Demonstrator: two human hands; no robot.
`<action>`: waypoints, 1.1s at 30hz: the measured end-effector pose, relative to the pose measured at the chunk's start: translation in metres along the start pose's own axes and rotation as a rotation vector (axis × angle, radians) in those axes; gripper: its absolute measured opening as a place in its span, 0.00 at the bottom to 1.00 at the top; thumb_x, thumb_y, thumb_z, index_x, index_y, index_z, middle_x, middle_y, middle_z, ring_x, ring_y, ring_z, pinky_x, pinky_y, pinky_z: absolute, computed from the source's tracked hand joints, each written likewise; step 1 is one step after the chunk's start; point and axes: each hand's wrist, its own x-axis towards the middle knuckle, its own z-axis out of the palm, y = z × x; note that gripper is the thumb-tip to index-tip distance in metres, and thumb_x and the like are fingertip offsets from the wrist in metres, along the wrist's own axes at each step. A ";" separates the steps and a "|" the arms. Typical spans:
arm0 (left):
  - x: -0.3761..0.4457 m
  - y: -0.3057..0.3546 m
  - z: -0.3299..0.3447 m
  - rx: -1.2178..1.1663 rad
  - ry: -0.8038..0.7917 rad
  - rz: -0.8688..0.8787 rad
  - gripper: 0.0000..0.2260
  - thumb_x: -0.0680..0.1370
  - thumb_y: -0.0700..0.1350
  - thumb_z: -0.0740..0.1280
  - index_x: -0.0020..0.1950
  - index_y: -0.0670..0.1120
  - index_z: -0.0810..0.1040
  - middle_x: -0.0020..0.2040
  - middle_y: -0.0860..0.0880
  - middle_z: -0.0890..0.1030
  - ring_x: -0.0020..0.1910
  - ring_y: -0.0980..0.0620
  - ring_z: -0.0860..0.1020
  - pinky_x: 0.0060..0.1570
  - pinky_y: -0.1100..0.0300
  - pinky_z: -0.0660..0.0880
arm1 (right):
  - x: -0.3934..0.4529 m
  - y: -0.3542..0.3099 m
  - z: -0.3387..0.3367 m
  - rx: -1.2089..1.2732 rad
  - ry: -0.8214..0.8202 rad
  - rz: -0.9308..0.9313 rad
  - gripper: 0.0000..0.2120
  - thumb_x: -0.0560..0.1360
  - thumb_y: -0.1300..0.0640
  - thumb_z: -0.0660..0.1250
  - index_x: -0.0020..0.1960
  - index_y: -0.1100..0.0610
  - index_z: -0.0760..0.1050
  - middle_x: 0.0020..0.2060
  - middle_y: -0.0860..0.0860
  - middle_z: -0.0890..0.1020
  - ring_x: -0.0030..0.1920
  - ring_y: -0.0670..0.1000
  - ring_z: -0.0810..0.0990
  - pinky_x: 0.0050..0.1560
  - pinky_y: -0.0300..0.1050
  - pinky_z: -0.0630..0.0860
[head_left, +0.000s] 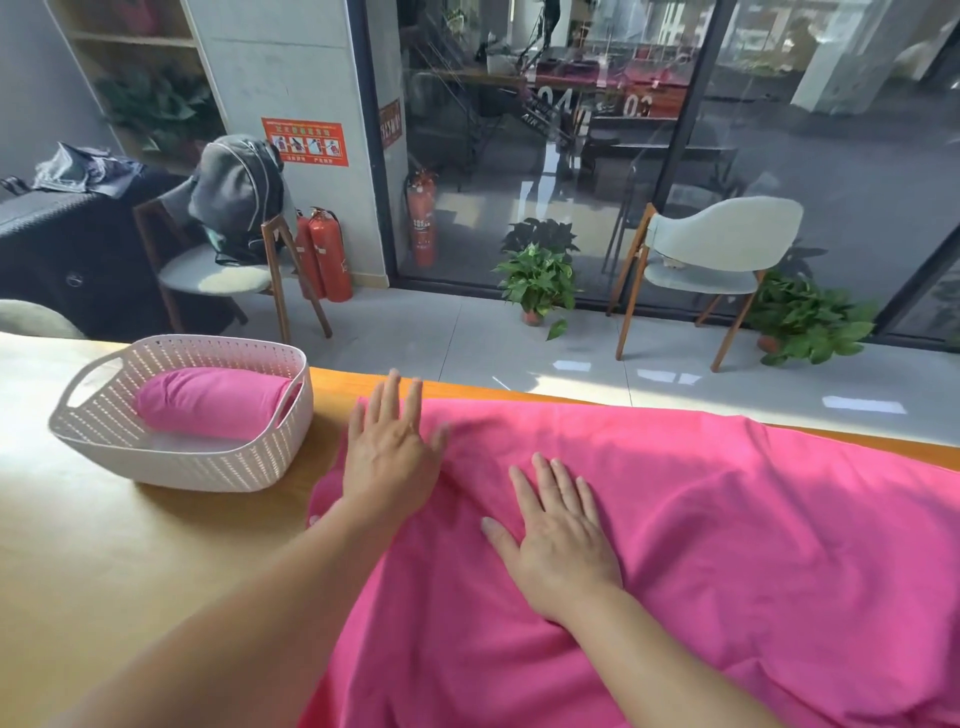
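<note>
Big pink cloth (701, 545) is spread over the wooden table (104, 561), covering its right half. Both hands lie flat on it, palms down, fingers straight and a bit spread, gripping nothing: left hand (389, 452) at the cloth's 10 o'clock edge, right hand (561, 540) nearer the middle. A white woven basket (171, 457) with a rolled pink cloth (213, 402) sits left of them. Beyond: tiled floor, chairs, potted plants, glass wall.
</note>
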 end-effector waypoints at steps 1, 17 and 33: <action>-0.007 0.004 0.004 -0.008 -0.044 0.006 0.32 0.80 0.64 0.51 0.80 0.50 0.50 0.80 0.47 0.48 0.79 0.49 0.47 0.75 0.49 0.45 | -0.001 -0.001 0.001 0.001 0.010 0.005 0.47 0.67 0.26 0.29 0.81 0.47 0.41 0.80 0.50 0.39 0.79 0.50 0.36 0.78 0.52 0.34; 0.050 0.023 -0.086 0.258 -0.571 0.277 0.07 0.70 0.44 0.68 0.34 0.51 0.72 0.37 0.52 0.74 0.41 0.48 0.74 0.37 0.59 0.73 | -0.012 -0.003 0.015 -0.020 0.127 0.047 0.35 0.78 0.30 0.49 0.71 0.52 0.74 0.72 0.55 0.72 0.73 0.55 0.69 0.71 0.54 0.54; 0.057 0.013 -0.044 -0.134 -0.086 -0.008 0.26 0.80 0.51 0.62 0.77 0.48 0.61 0.75 0.44 0.61 0.74 0.43 0.59 0.71 0.49 0.60 | -0.011 -0.001 0.015 -0.003 0.144 0.032 0.35 0.77 0.30 0.50 0.73 0.52 0.72 0.74 0.54 0.69 0.75 0.55 0.67 0.72 0.54 0.52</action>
